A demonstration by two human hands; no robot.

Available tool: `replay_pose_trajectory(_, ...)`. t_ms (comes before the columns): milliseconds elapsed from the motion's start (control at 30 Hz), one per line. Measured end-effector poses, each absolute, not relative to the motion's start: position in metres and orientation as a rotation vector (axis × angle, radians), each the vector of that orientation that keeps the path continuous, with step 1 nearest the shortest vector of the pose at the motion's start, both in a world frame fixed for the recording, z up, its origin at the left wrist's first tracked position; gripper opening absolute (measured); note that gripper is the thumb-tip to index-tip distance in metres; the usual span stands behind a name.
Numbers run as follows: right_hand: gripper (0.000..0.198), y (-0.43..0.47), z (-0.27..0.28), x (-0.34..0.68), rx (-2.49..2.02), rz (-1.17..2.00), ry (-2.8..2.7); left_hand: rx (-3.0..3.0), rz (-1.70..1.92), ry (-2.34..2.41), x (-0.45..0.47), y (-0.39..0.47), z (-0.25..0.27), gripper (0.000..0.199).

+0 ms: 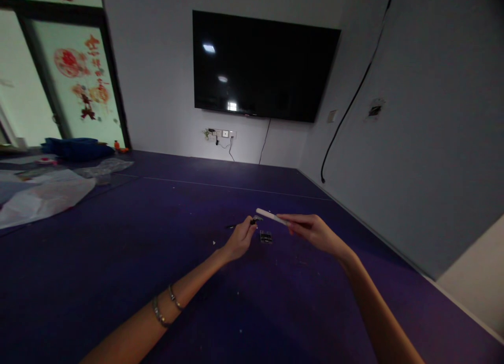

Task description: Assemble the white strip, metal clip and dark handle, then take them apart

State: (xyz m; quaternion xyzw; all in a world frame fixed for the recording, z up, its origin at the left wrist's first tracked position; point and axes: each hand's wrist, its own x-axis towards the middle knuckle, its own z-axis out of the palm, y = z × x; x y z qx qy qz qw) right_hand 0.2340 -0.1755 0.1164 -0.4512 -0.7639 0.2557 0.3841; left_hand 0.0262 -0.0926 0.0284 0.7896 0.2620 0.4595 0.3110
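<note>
My left hand point(238, 241) is closed around a slim dark tool with a small metallic head point(256, 218); its thin black end pokes out on the left side of the fist. The tool's exact kind is too small to make out. Between the thumb and fingers of my right hand point(317, 233) is a slim white stick-like object point(271, 214), tilted with its free end up to the left, close above the metallic head. Just below both hands, a small clear pack with dark pieces point(266, 237) lies on the purple surface point(189, 280).
Crumpled clear plastic sheeting point(59, 196) and a blue bag-like heap point(79, 148) lie at the far left. Tiny white scraps point(214, 243) dot the surface. A black cable point(354, 96) hangs down the right wall, and a television point(263, 65) is mounted ahead.
</note>
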Motion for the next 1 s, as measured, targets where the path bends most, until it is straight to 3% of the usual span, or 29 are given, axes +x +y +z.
replay_pose_trajectory(733,0.033,-0.167,0.105,0.255,-1.177,1.014,-1.912,1.833,1.219,0.648,0.033,-0.093,0.026,0.029)
replay_pose_trajectory(1000,0.04,-0.16,0.098,0.253,-1.226,0.821,-1.881,1.23,1.055,0.734,0.044,-0.092,0.035,0.024)
